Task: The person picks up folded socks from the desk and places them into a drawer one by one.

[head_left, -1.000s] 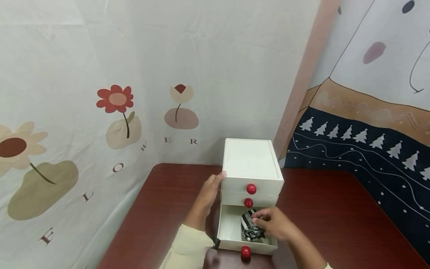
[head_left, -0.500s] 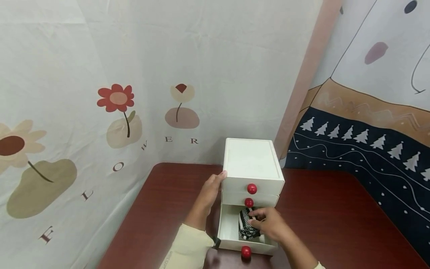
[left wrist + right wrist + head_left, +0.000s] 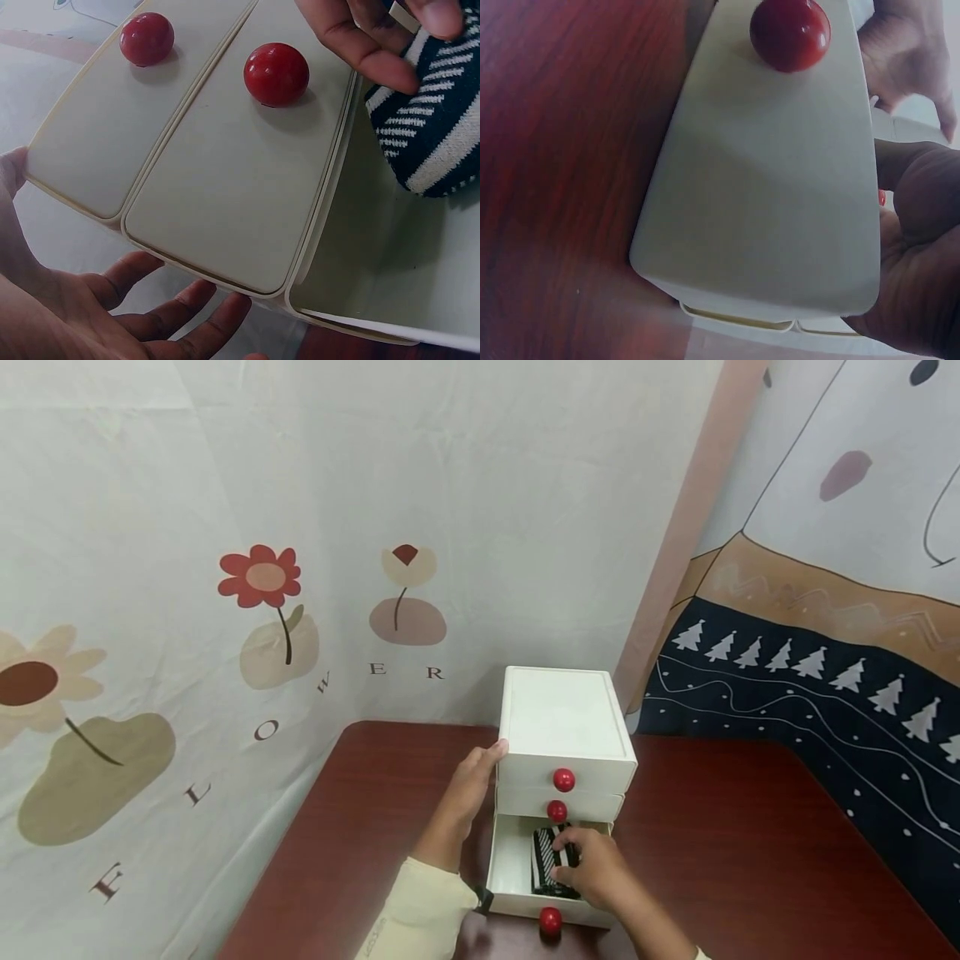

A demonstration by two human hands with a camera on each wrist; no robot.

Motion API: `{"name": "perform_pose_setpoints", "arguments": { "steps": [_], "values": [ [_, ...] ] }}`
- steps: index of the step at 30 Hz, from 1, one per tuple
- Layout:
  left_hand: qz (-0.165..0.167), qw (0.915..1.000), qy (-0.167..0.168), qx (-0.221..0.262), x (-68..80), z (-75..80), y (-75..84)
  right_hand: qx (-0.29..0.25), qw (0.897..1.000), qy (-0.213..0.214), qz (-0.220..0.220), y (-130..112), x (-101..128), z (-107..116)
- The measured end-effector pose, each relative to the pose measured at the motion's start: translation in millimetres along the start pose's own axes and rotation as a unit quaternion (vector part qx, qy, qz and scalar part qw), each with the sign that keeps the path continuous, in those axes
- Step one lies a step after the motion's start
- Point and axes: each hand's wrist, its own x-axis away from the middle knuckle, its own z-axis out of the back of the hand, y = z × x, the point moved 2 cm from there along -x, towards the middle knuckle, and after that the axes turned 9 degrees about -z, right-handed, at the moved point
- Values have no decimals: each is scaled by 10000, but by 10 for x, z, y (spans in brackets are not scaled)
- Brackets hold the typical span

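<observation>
My left hand [image 3: 468, 789] lies spread against the left side of the white drawer chest [image 3: 562, 727] on the bench [image 3: 360, 827]. My right hand [image 3: 592, 864] pinches the striped sock bundle [image 3: 546, 860] inside the open bottom drawer [image 3: 510, 868], below the two closed drawers.

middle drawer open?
No. The middle drawer sits flush and shut; only the bottom drawer is out, holding the striped cloth.

Your right hand [image 3: 592, 870] has pushed the striped sock roll [image 3: 546, 860] deeper into the open bottom drawer [image 3: 512, 870], toward the back under the mid drawer; hand now covers more of it vs. 1 s ago.
</observation>
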Motion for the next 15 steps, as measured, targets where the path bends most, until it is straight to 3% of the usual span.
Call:
{"name": "perform_pose_setpoints", "arguments": {
  "steps": [6, 15],
  "values": [
    [2, 10000, -17, -27, 8, -4, 21, 212, 9992, 263, 213, -2, 16, -78],
    [30, 10000, -15, -27, 12, -5, 5, 453, 9975, 523, 127, -8, 75, -144]
  ]
}}
